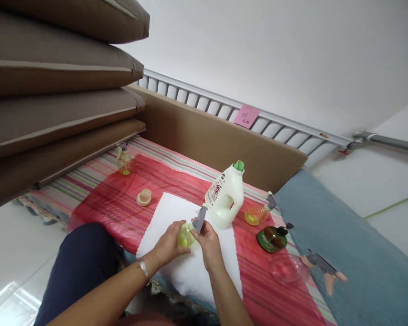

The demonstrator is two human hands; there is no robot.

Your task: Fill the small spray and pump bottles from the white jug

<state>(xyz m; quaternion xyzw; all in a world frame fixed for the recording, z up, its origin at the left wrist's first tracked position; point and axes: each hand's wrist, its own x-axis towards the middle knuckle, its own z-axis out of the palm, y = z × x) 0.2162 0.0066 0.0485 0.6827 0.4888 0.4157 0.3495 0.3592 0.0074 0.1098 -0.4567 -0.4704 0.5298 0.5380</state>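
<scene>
My left hand (172, 242) is wrapped round the body of a clear spray bottle (186, 237) that holds yellow-green liquid. The fingers of my right hand (206, 242) grip its grey spray head at the neck. The bottle leans to the right, above a white cloth (177, 208). Just behind it stands a large pale jug (226, 194) with a handle, a floral label and a green cap. From this angle I cannot tell whether the spray head is fully screwed on.
Red plastic sheeting (115, 199) covers a striped cloth. On it are a cream cap (144, 197), another spray bottle (124, 160), a yellow-bottomed spray bottle (256, 215), a dark green pump bottle (272, 239) and a clear spray bottle (289, 268). Brown cushions (61, 72) are stacked left.
</scene>
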